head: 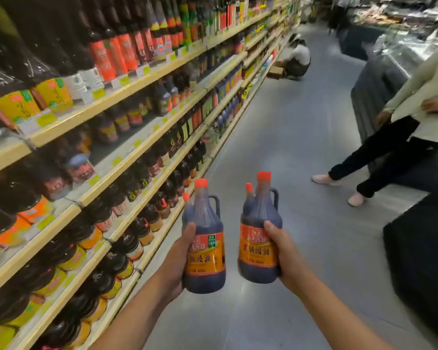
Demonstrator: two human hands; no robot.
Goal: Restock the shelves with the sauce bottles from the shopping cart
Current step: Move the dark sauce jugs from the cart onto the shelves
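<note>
carried upright, shelves (61, 123) off to frame left
left hand (181, 253) wrapped round left bottles (208, 256), nearer; right hand (285, 251) gripping right bottles (256, 251).

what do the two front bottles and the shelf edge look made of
Left-hand bottle and right-hand bottle: probably glossy translucent plastic; moulded loop handles, dark sauce showing through. Their orange caps: smooth, likely plastic. Shelf edge: pale, matte, wood-look; solid wood or coated metal, cannot tell.
</note>
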